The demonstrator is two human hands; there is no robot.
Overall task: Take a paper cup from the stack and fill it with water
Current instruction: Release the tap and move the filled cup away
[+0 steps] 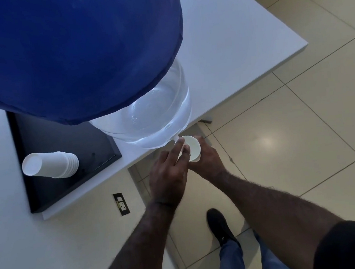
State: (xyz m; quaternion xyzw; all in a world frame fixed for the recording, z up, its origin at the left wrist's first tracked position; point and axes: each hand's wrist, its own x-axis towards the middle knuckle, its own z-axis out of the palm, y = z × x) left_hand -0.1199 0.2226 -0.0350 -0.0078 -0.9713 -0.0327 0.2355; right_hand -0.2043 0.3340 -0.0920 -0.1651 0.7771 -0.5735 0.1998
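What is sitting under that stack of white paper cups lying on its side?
The cup stack lies tipped over on a black tray, which rests on the white table. The stack hides the tray surface directly beneath it, so anything there cannot be seen.

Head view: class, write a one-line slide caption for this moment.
Right hand holds a paper cup under the water jug tap while the left hand works it.

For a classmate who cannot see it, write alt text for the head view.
A right hand holds a paper cup under the tap of a large water bottle at a white table's edge, while the left hand works the tap. A stack of cups lies on a black tray.
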